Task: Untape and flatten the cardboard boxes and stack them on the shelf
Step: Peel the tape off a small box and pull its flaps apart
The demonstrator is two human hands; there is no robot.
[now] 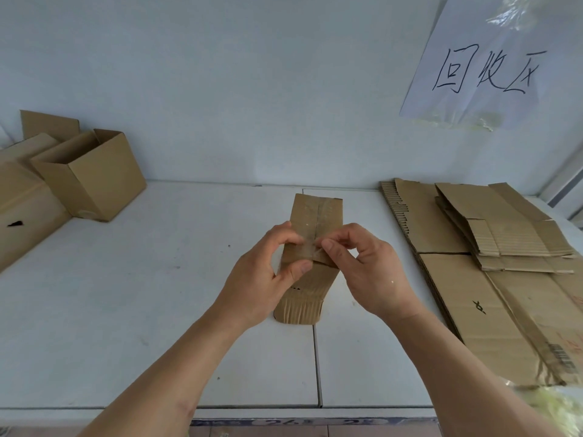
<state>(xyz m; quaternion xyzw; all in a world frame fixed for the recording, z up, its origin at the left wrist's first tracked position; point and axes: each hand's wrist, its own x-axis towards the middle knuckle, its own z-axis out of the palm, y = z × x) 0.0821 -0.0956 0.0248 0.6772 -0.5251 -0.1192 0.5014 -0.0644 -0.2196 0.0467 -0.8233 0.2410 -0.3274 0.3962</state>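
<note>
Your left hand (268,269) grips the box (310,247) between your hands. Your right hand (362,263) pinches its tape (315,247). Flattened cardboard (492,247) lies right of it.

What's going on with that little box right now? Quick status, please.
Left hand grips the small box. Right hand pinches the clear tape at its seam. Flattened stack waits at right. Nothing in the way.
</note>
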